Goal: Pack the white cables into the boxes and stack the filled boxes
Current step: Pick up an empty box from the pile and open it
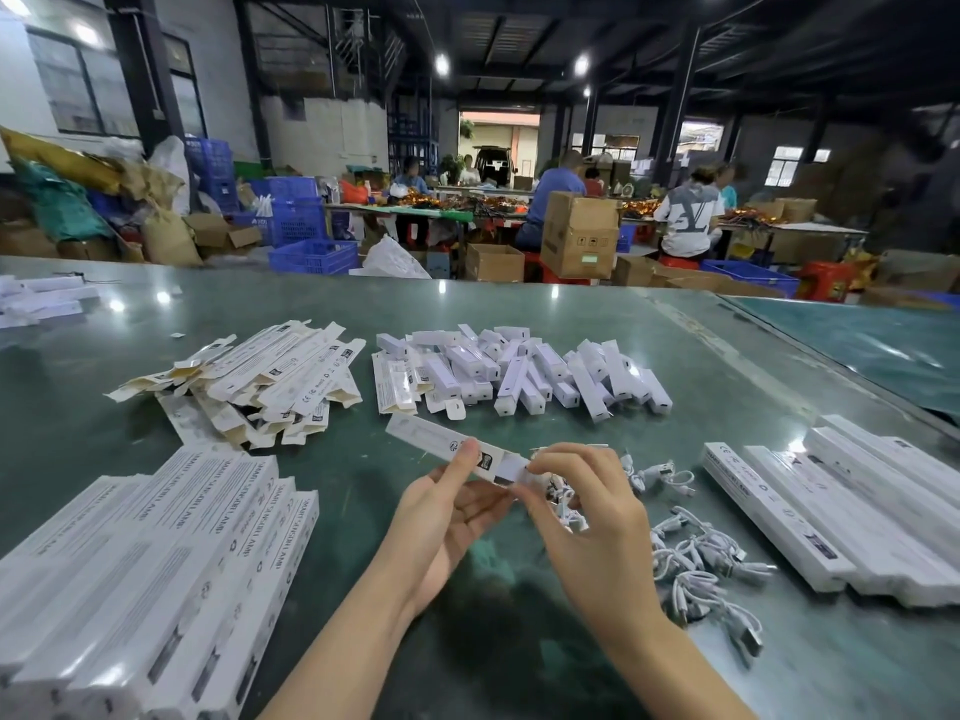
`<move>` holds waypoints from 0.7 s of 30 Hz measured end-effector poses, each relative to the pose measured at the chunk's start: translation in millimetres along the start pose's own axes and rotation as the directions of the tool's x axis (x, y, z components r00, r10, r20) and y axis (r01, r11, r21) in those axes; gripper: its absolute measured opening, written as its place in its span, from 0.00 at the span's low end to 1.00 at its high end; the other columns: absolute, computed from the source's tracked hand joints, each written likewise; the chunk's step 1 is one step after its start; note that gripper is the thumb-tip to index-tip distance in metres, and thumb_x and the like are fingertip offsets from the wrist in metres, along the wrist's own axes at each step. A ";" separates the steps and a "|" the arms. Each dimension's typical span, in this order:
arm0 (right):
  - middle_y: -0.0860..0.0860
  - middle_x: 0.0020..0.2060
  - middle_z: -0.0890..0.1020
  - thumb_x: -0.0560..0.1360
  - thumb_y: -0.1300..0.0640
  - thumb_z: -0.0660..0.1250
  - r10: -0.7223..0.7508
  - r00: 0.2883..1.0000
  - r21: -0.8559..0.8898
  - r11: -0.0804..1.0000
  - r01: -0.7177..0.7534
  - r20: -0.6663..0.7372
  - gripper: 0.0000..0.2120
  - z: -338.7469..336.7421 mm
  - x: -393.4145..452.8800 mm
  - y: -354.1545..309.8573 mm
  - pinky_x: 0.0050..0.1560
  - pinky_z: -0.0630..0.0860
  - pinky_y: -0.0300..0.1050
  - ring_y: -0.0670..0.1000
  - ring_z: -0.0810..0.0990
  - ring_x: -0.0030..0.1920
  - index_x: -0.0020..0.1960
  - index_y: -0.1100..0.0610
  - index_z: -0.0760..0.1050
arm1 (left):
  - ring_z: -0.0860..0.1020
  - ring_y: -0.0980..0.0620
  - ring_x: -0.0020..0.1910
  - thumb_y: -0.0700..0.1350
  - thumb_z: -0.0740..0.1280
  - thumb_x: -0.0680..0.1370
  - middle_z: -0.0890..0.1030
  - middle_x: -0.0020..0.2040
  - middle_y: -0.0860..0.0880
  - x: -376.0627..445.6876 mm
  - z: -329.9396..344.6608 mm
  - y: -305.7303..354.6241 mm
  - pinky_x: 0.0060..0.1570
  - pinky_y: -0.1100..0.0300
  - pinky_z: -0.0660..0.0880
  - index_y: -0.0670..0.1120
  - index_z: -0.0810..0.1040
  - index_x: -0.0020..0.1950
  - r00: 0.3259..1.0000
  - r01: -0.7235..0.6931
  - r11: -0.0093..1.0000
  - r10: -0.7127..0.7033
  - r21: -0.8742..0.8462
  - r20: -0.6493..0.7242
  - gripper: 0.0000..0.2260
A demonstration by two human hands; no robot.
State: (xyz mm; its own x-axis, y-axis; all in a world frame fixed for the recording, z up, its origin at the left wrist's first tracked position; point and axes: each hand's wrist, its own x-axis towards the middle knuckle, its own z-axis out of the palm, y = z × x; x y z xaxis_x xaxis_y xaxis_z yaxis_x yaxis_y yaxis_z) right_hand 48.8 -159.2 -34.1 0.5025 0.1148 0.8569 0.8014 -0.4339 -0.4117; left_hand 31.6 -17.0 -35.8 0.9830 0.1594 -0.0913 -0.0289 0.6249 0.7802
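Left hand (441, 517) grip pinches long narrow white box (447, 445), held tilted above desk (519, 304). Right hand (582, 511) grip pinches box's near end flap. Loose white cables (696, 558) lie just right of hands. Filled boxes (140, 574) stacked left, more boxes (852, 517) right. Flat cartons (249, 376) and small white pieces (519, 371) heaped beyond. Bare desk between piles.

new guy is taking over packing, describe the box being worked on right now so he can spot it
On the green table, look at the near centre between the piles, where both hands meet. The long white box is lifted off the table, the left hand holding it and the right hand at its near end. It is the only box held; all others lie on the table.
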 end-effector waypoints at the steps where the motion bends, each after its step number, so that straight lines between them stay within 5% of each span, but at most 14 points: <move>1: 0.47 0.44 0.79 0.71 0.56 0.72 -0.007 1.000 -0.030 1.000 0.007 0.004 0.04 0.2 -0.3 0.7 0.42 0.72 0.39 0.50 0.77 0.45 0.43 0.57 0.81 | 0.82 0.38 0.56 0.50 0.68 0.75 0.82 0.54 0.33 -0.4 0.0 -0.4 0.52 0.55 0.82 0.31 0.75 0.62 1.000 0.005 1.000 -0.005 -0.009 0.008 0.25; 7: 0.50 0.52 0.78 0.78 0.52 0.63 -0.076 0.989 -0.113 0.989 0.091 0.129 0.11 -1.4 -0.8 3.8 0.47 0.74 0.42 0.51 0.75 0.51 0.51 0.53 0.82 | 0.85 0.47 0.42 0.50 0.69 0.73 0.85 0.48 0.36 2.2 -3.6 2.9 0.43 0.59 0.82 0.36 0.80 0.54 0.999 -0.023 0.998 0.021 -0.051 -0.040 0.19; 21: 0.51 0.58 0.75 0.76 0.53 0.61 0.021 0.970 0.035 0.999 -0.030 0.241 0.14 1.9 -2.1 0.1 0.52 0.75 0.48 0.53 0.74 0.55 0.57 0.51 0.82 | 0.84 0.47 0.44 0.51 0.68 0.73 0.83 0.53 0.35 -1.0 -4.9 8.7 0.42 0.59 0.82 0.31 0.73 0.66 0.994 -0.085 0.994 0.080 -0.063 -0.076 0.29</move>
State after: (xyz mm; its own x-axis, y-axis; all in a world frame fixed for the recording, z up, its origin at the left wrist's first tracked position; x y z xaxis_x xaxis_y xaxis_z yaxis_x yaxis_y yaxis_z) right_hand 48.5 -157.8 -36.5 0.5824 0.3173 0.7484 0.7967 -0.4058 -0.4479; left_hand 29.5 -8.0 -32.0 0.9610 0.2664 -0.0748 -0.1237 0.6557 0.7448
